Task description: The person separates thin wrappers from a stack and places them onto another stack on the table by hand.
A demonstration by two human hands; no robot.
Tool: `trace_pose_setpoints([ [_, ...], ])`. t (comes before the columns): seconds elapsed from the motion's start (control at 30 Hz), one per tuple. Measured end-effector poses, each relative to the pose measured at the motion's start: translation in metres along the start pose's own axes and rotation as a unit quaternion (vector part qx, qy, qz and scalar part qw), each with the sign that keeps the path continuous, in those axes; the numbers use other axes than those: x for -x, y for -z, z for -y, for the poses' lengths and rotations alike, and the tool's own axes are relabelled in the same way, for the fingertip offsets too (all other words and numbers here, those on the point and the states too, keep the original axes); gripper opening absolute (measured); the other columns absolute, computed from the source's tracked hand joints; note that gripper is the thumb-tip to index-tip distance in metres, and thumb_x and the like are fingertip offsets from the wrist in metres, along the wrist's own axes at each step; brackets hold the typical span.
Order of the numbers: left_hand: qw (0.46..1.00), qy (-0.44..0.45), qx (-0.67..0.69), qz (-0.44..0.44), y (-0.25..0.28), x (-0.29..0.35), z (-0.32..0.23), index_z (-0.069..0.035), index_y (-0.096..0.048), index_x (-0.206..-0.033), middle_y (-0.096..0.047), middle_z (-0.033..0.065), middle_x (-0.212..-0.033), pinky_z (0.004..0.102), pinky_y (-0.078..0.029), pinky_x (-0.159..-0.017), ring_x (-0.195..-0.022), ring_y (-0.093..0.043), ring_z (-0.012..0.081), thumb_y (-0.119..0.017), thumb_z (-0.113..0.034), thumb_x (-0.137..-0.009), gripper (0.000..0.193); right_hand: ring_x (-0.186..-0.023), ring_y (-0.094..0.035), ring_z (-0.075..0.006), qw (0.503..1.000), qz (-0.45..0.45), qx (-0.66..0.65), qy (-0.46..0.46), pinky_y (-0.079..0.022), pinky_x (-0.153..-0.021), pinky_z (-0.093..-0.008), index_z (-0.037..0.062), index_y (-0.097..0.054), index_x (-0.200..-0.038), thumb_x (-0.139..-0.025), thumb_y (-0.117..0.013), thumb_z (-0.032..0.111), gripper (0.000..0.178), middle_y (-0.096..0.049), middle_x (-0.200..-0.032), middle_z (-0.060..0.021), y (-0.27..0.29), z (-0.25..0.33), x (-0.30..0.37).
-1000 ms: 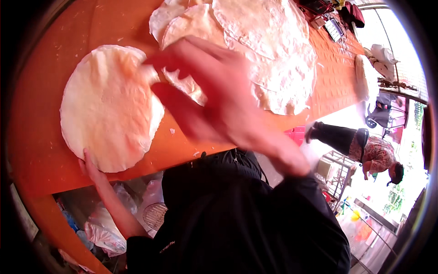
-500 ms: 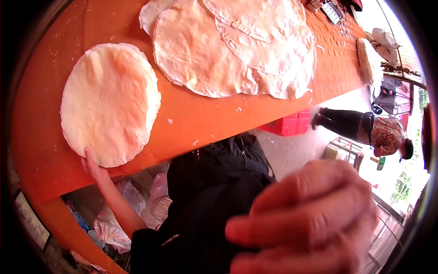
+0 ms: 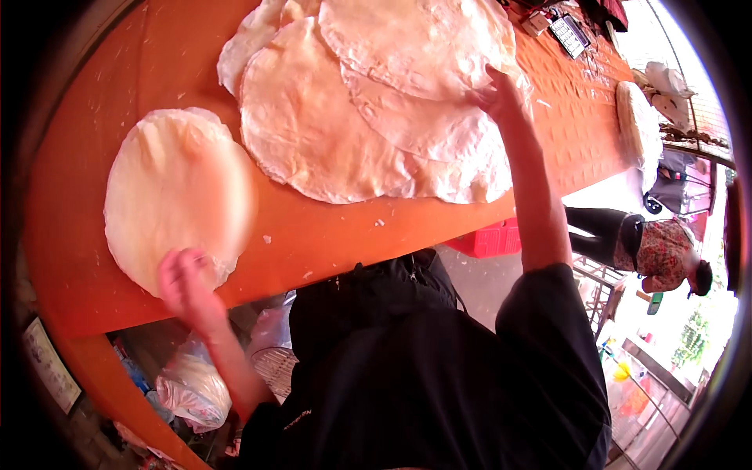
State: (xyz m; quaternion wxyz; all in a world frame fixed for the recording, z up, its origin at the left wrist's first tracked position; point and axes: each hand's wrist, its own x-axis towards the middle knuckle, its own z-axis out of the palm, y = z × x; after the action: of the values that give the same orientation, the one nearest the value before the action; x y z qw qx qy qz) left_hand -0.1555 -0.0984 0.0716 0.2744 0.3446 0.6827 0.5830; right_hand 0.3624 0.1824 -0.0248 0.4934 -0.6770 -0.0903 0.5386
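Note:
A round pale flatbread (image 3: pixel 176 196) lies at the left of the orange table (image 3: pixel 345 235). My left hand (image 3: pixel 184 282), blurred, grips its near rim, and the flatbread's right edge is blurred too. Several large thin flatbread sheets (image 3: pixel 345 141) overlap in the middle of the table. My right hand (image 3: pixel 497 95) reaches far out, fingers spread, and rests flat on the right edge of the top sheets.
Another stack of flatbread (image 3: pixel 636 125) sits far right on the table, with small dark objects (image 3: pixel 568 31) beyond. A red crate (image 3: pixel 493 239) and plastic bags (image 3: pixel 192 388) lie on the floor. Another person (image 3: pixel 666 251) stands at the right.
My right hand swung from the round flatbread close past the camera and now rests on the large sheets. My left hand moved up onto the round flatbread's rim.

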Motion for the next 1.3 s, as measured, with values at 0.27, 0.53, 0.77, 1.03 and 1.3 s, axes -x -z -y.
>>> trace_pose_setpoints([
  [0.27, 0.896, 0.295, 0.171, 0.285, -0.207, 0.059, 0.026, -0.002, -0.055, -0.111, -0.065, 0.0105, -0.091, 0.0297, -0.053, -0.072, -0.082, -0.064, 0.0191, -0.055, -0.012, -0.096, 0.019, -0.05, -0.053, -0.0142, 0.941, 0.238, 0.136, 0.199, -0.043, -0.047, -0.0262, 0.0051, -0.06, -0.077, -0.082, -0.07, 0.023, 0.021, -0.057, -0.063, -0.0045, -0.069, 0.078, 0.073],
  [0.53, 0.728, 0.186, 0.469, 0.465, -0.239, 0.056, -0.113, 0.006, -0.055, -0.111, -0.064, 0.0221, -0.097, 0.0353, -0.052, -0.079, -0.091, -0.064, 0.0279, -0.042, -0.037, -0.101, 0.047, -0.044, -0.053, -0.0159, 0.988, 0.126, 0.067, 0.065, -0.043, -0.043, -0.0277, 0.0028, -0.062, -0.08, -0.082, -0.071, 0.021, 0.021, -0.058, -0.06, -0.0064, 0.01, 0.042, 0.096],
  [0.77, 0.476, 0.071, 0.663, 0.574, -0.274, 0.084, -0.211, -0.002, -0.057, -0.082, -0.06, 0.0247, -0.092, 0.0432, -0.056, -0.066, -0.074, -0.063, 0.0363, -0.036, -0.038, -0.103, 0.046, -0.048, -0.059, -0.0186, 0.99, 0.074, 0.117, -0.016, -0.046, -0.044, -0.0278, -0.0035, -0.063, -0.085, -0.084, -0.067, 0.019, 0.023, -0.062, -0.067, -0.0121, 0.044, -0.018, 0.092],
  [1.03, 0.471, 0.1, 0.672, 0.563, -0.276, 0.094, -0.214, -0.003, -0.06, -0.089, -0.06, 0.0247, -0.096, 0.0453, -0.055, -0.073, -0.083, -0.062, 0.0365, -0.037, -0.04, -0.102, 0.046, -0.049, -0.057, -0.0162, 0.991, 0.077, 0.111, -0.019, -0.045, -0.046, -0.0246, 0.0004, -0.064, -0.084, -0.086, -0.067, 0.022, 0.022, -0.061, -0.066, -0.0071, 0.047, -0.019, 0.095],
  [1.3, 0.476, 0.11, 0.68, 0.546, -0.267, 0.084, -0.206, -0.003, -0.063, -0.096, -0.059, 0.0247, -0.101, 0.0475, -0.053, -0.079, -0.092, -0.062, 0.0366, -0.038, -0.042, -0.102, 0.047, -0.049, -0.057, -0.0164, 0.989, 0.073, 0.124, -0.023, -0.045, -0.045, -0.0255, -0.0005, -0.064, -0.088, -0.086, -0.067, 0.022, 0.022, -0.061, -0.067, -0.0082, 0.04, -0.017, 0.096],
])
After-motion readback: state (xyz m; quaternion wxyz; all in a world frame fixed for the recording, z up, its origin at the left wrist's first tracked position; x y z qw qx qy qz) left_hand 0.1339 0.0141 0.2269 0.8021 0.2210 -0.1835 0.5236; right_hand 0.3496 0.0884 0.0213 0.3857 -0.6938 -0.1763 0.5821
